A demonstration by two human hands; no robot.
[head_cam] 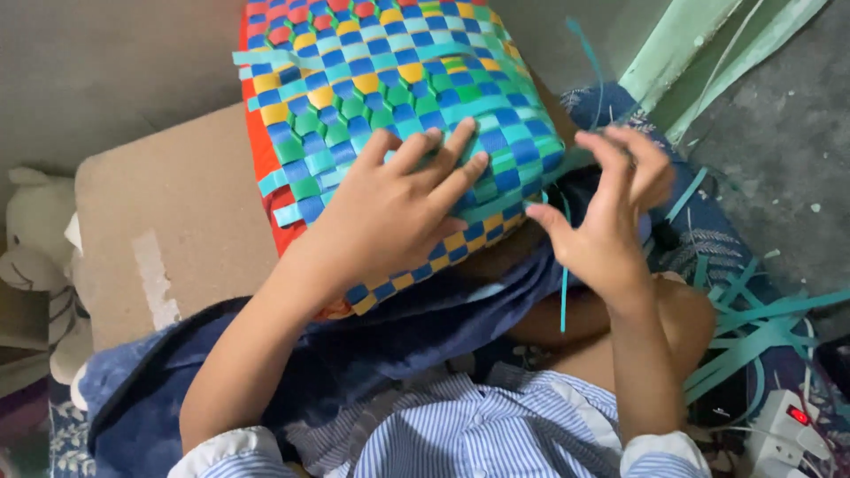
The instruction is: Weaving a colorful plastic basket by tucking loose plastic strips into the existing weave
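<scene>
A woven basket [390, 97] of blue, green, yellow and teal plastic strips rests on the person's lap, under the left hand [394, 212], which lies flat on its side with fingers spread, gripping nothing. Just beside it, the right hand [611, 221] pinches a thin teal strip [564, 296] between curled fingers at the basket's edge. Loose teal strips [753, 327] lie beyond the right hand; a cardboard sheet [177, 221] sits beyond the left hand.
</scene>
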